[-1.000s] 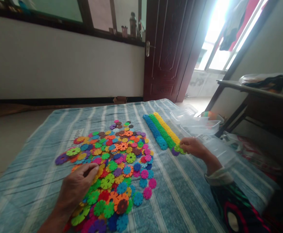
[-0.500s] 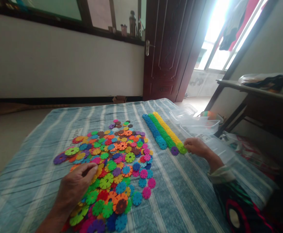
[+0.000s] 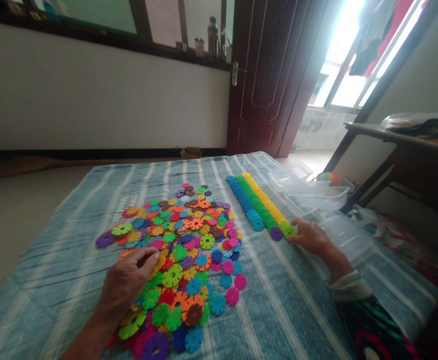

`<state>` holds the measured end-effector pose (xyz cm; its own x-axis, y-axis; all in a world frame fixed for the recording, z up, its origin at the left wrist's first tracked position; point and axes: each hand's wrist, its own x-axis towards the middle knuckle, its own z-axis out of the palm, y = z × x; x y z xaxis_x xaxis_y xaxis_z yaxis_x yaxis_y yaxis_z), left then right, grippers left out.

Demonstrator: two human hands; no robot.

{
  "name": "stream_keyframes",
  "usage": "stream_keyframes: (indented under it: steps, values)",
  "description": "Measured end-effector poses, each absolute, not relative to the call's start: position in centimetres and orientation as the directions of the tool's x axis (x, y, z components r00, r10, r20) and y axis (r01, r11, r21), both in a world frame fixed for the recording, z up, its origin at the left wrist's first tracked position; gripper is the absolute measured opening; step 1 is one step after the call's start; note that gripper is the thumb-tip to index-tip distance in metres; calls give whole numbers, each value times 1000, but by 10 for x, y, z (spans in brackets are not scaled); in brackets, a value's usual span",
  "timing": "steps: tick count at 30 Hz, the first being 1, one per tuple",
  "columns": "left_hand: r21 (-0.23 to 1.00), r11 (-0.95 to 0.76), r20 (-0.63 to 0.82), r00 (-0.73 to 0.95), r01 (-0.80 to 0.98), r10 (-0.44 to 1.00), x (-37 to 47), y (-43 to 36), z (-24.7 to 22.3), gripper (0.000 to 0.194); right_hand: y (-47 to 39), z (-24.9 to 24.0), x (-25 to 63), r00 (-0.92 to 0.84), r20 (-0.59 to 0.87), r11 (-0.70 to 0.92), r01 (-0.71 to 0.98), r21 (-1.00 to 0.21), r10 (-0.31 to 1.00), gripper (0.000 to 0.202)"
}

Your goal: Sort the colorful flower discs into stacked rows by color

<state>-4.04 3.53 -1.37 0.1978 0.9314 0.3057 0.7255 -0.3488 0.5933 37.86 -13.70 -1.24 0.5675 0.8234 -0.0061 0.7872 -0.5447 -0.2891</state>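
Note:
A large pile of multicoloured notched discs lies on the striped cloth. Over its left side is my left hand, fingers curled and pressed together; what they hold, if anything, is hidden. To the right, discs overlap in long rows: a blue row, a green row and a yellow row. A purple disc sits at the near end of the green row. My right hand has its fingertips on the lime green disc at the near end of the yellow row.
Clear plastic boxes stand at the right edge of the blue striped cloth. Behind is a dark red door. A shelf with bagged items is at the right.
The whole view has shifted, so things appear slightly further right. My right hand's fingers have opened slightly at the lime green disc; my left hand stays over the pile.

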Motion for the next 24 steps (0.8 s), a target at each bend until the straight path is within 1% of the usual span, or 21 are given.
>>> stream_keyframes:
  steps: [3, 10, 17, 22, 24]
  values:
    - [622, -329, 252, 216, 711, 943, -41, 35, -14, 32, -133, -12, 374, 556, -4, -536, 801, -268, 831, 37]
    - [636, -338, 256, 224, 693, 940, -42, 31, -18, 33, -131, -18, 376, 516, 34, -483, 822, -303, 856, 28]
    - [640, -358, 274, 233, 680, 933, -42, 29, -20, 30, -129, -20, 375, 508, 45, -465, 818, -337, 860, 30]
    - [644, -373, 277, 251, 668, 927, -43, 29, -24, 30, -134, -17, 376, 502, 42, -470, 833, -292, 864, 33]
    - [642, -381, 283, 256, 665, 924, -44, 30, -26, 30, -135, -12, 371, 483, 66, -454, 855, -250, 873, 29]
